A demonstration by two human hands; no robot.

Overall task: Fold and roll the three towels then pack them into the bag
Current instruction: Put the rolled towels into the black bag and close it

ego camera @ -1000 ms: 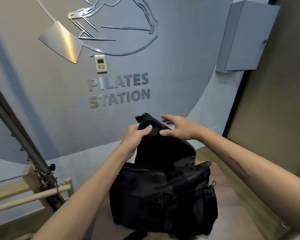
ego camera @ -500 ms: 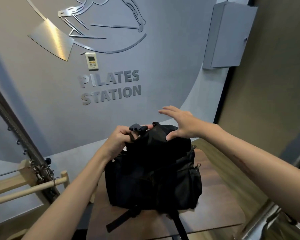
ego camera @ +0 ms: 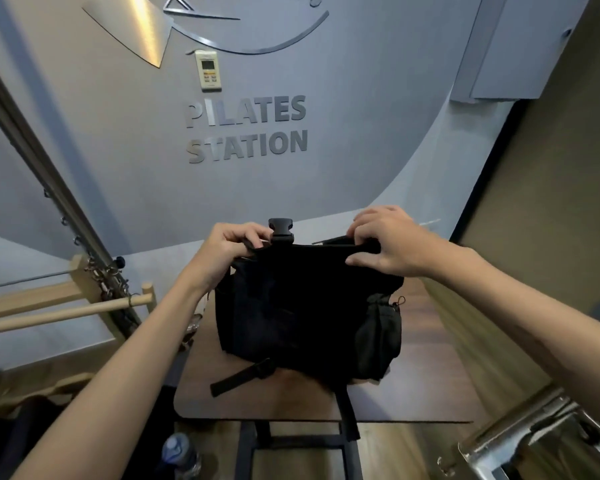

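**Both hands grip the top edge of the black bag on the table**

The black bag [ego camera: 305, 306] stands upright on a small wooden table [ego camera: 430, 386], just in front of a grey wall bearing the words PILATES STATION [ego camera: 246, 129]. The left hand [ego camera: 229, 251] curls its fingers round the bag's top edge at the left, right beside a black plastic buckle [ego camera: 280, 230] that sticks up from the rim. The right hand [ego camera: 388, 240] pinches the same top edge at the right, thumb underneath and fingers bent over it. A side pocket [ego camera: 378, 337] with a drawcord faces right, and two black straps [ego camera: 243, 375] trail off the bag's base over the near side of the table. No towels show; the bag's inside is hidden. A water bottle [ego camera: 181, 455] stands on the floor at lower left
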